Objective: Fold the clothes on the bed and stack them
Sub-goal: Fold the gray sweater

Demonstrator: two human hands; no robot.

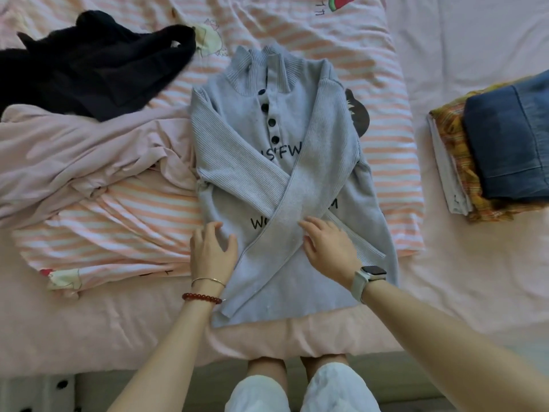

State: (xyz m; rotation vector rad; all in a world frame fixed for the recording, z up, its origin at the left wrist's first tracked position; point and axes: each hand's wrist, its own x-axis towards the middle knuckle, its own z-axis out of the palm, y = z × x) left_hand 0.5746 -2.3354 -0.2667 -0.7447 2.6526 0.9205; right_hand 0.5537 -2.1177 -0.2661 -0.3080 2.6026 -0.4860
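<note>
Both hands, left hand (212, 251) and right hand (328, 248), are pressing flat, fingers spread, on the half-folded grey sweater (279, 179); a folded stack (499, 156) is waiting at three o'clock, a black garment (98, 72) at ten o'clock unfolded.
</note>
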